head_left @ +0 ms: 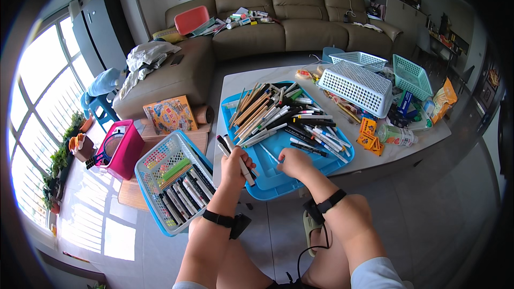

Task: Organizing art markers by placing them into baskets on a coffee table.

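My left hand (233, 165) is closed around a few white-and-black markers (243, 169), held above the near left edge of a blue plastic tray lid (261, 192). Over the tray's bare front part, my right hand (296, 163) has its fingertips pinched at the near end of a slim white pen (269, 153). Beyond both hands, a loose heap of wooden pencils (252, 115), black pens (307, 147) and white markers (327, 140) fills the back of the tray. To my left stands a light blue perforated basket (143, 168), holding a row of markers (186, 192), some pencils and a green item (176, 169).
On the marble-look table (377, 160), right of the tray, are an upturned white basket (355, 88), orange packets (367, 134), a clear jar (397, 135) and other clutter. A pink bin (128, 156) stands left on the floor. Behind is a brown sofa (249, 40).
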`<action>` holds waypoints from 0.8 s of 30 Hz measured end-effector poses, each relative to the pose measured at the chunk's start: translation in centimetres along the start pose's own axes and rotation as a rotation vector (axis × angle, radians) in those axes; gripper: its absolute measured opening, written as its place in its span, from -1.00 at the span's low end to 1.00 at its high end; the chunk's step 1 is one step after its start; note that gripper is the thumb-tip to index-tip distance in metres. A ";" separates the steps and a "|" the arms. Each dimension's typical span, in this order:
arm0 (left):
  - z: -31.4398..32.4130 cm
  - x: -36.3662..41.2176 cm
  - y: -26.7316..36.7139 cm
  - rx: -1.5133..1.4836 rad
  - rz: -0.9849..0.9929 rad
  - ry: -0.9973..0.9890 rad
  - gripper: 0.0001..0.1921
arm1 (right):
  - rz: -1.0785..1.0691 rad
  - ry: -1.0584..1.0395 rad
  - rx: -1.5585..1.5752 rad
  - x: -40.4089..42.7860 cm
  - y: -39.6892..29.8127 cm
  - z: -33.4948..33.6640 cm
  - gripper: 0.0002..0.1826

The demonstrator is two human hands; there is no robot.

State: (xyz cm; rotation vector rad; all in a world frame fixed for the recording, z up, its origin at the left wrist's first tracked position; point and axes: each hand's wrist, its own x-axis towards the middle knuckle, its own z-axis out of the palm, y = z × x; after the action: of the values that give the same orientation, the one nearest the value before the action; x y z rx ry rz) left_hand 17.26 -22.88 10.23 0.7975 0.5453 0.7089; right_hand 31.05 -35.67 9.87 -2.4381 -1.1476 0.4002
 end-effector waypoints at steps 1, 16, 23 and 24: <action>0.3 -0.1 -0.2 -0.036 0.001 -0.043 -0.93 | -0.001 0.035 -0.018 0.1 0.3 0.0 -0.67; -0.4 -1.2 0.9 -0.274 0.032 -0.194 -0.74 | -0.276 -0.221 0.837 -2.7 -5.2 2.4 -0.46; -1.9 -3.3 2.9 -0.104 0.057 -0.269 -0.87 | -0.200 -0.558 0.845 -3.5 -8.7 3.3 -0.66; -2.8 -3.4 3.1 -0.070 0.044 -0.275 -0.83 | -0.200 -0.618 0.868 -3.7 -9.4 3.5 -0.68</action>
State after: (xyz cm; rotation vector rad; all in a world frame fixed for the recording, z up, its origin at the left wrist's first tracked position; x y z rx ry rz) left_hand 12.08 -22.62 11.64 0.8276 0.2544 0.6421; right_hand 21.03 -32.33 11.62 -1.4531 -1.0919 1.3239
